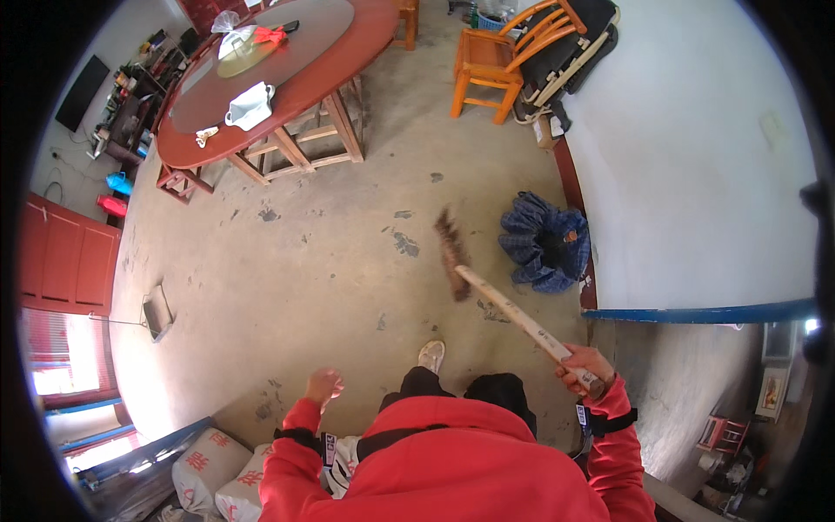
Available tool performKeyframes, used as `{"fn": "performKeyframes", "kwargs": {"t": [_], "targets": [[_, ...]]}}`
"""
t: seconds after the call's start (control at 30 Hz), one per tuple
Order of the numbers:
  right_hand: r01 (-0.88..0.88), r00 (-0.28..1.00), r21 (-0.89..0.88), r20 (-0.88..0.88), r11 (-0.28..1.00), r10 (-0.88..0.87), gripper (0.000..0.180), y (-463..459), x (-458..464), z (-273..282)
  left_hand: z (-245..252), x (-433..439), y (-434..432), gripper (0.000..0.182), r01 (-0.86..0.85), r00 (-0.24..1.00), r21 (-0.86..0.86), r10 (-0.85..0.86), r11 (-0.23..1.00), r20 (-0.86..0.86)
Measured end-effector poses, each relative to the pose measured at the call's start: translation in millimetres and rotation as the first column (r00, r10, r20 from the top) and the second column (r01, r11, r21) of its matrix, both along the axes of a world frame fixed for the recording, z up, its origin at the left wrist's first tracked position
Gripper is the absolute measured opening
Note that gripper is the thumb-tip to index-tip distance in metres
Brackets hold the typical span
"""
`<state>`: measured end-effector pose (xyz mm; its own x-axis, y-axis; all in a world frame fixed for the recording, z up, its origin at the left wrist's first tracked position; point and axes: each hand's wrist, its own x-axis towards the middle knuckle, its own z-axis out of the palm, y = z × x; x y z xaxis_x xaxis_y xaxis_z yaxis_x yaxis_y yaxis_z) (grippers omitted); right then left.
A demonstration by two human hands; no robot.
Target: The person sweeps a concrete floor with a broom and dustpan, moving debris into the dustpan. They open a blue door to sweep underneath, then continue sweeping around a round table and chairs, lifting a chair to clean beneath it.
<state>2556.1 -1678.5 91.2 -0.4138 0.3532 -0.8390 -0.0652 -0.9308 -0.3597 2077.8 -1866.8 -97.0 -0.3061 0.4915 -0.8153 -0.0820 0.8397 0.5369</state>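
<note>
My right hand point(585, 370) is closed round the upper end of a pale broom handle point(515, 316) at the lower right. The handle slants forward and left to a brown bristle broom head point(453, 258), slightly blurred, low over or on the concrete floor; contact is unclear. To the right of the broom head, a dark blue checked cloth point(535, 238) lies gathered around a dark opening by the wall. My left hand point(324, 385) hangs at the lower left with its fingers curled; nothing shows in it, though its palm is partly hidden. One light shoe point(431, 357) shows before me.
A round red table point(306, 111) on wooden legs holds a white basket point(251, 106) and bags. A wooden chair point(489, 65) and a folded black recliner point(554, 52) stand by the right wall. A long-handled dustpan point(157, 314) is at left; printed sacks point(212, 466) lie at lower left.
</note>
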Motion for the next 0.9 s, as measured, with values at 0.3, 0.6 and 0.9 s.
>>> {"fn": "performKeyframes", "kwargs": {"t": [0.3, 0.6, 0.9], "targets": [[-0.768, 0.639, 0.526, 0.586, 0.365, 0.499, 0.01, 61, -9, -115, 4, 7, -69, 0.015, -0.256, 0.964, -0.063, 0.259, 0.965, 0.053], [-0.315, 0.949, 0.196, 0.06, 0.929, 0.309, 0.012, 68, -55, -125, 21, 60, -65, 0.018, -0.272, 0.962, -0.207, 0.264, 0.94, -0.066], [-0.082, 0.897, -0.08, -0.441, 0.993, 0.038, 0.04, 129, 24, -85, 60, 105, 66, 0.017, -0.098, 0.987, 0.089, 0.108, 0.991, -0.116]]}}
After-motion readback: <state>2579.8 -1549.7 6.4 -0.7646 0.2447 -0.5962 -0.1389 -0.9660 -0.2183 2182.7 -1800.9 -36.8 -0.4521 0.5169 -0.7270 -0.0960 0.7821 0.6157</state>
